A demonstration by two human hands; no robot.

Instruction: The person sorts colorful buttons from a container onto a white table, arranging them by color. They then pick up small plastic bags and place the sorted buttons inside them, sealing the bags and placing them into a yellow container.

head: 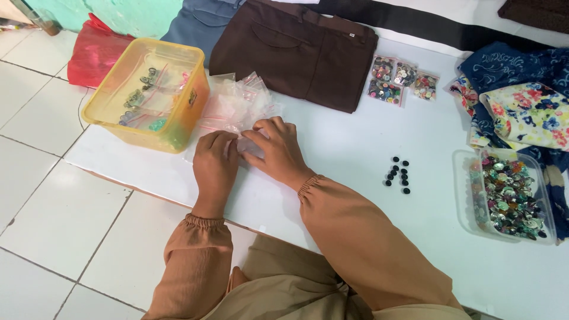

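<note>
- The left hand [214, 161] lies knuckles-up on the white table [332, 154], fingers curled down onto a small clear plastic zip bag [248, 146], pinching its near edge.
- The right hand [278, 149] crosses in from the right, wrist bent, fingers spread and pressing the same small bag from the other side; both hands grip it between them.
- Both forearms in tan gathered-cuff sleeves reach forward from the lap.
- The bag sits at the near edge of a loose heap of clear zip bags with red strips [236, 104], just beside a yellow translucent plastic tub [188, 112].
- Folded dark brown trousers [296, 50] lie beyond the heap.
- A cluster of small black round buttons [398, 174] rests well apart to the right, near a clear plastic box of mixed coloured buttons [510, 198].
</note>
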